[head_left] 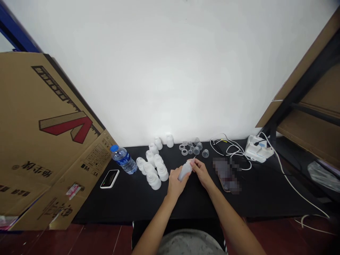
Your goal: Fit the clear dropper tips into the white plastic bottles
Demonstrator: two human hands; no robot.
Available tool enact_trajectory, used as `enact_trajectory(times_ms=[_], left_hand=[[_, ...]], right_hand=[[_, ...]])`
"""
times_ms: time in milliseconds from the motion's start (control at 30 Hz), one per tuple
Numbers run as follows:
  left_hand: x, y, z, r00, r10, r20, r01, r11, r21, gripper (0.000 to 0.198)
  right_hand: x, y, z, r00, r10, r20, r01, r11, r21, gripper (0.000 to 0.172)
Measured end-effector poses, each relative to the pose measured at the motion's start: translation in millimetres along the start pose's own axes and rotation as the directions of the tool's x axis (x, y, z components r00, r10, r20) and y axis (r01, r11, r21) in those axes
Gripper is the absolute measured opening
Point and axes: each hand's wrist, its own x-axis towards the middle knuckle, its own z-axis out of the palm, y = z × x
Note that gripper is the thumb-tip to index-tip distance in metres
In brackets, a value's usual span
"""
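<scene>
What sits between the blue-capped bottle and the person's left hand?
In the head view, a cluster of white bottles sits between the blue-capped bottle and the left hand.

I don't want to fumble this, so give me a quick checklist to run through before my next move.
1. Left hand holding the white bottle: ok, wrapped around its body.
2. Right hand at that bottle's upper end: ok.
3. Upper end properly fitted: cannot tell, partly covered by the right hand.
4. Other white bottles upright: ok, standing left of the left hand.
5. Clear plastic pieces in view: ok, lying beyond the hands.
6. Water bottle capped: ok, blue cap on.
</scene>
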Motion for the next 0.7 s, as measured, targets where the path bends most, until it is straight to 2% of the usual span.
enact_trajectory(times_ms=[67,167,300,467,567,700], left_hand=[[-2,0,1.5,1.000,0.013,-0.016,-0.012,0.999,0.047,0.033],[-2,1,0.6,0.999,-0.035,0.004,0.035,0.999,0.018,0.035],[1,3,-3.7,0.988,-0.147,0.036,0.151,0.977,-0.152,0.041],[4,2,-6.8,0.965,-0.208,0.158,0.252,0.900,-0.355,0.049],[6,2,-6.8,0.965,-0.184,0.189,0.245,0.892,-0.381,0.051],[7,0,-6.3,0.977,-0.155,0.147,0.198,0.914,-0.354,0.048]], right_hand=[[0,0,2,0.999,-0.023,-0.031,0.023,1.000,-0.017,0.050],[0,-2,4,0.997,-0.046,-0.068,0.044,0.999,-0.025,0.047],[-2,-6,7,0.999,0.023,-0.023,-0.021,0.997,0.068,0.048],[-4,-10,7,0.998,0.054,0.037,-0.057,0.994,0.095,0.053],[-5,-11,5,0.998,0.041,0.047,-0.044,0.996,0.078,0.049],[-5,-9,3,0.999,0.020,0.035,-0.021,0.999,0.049,0.046]])
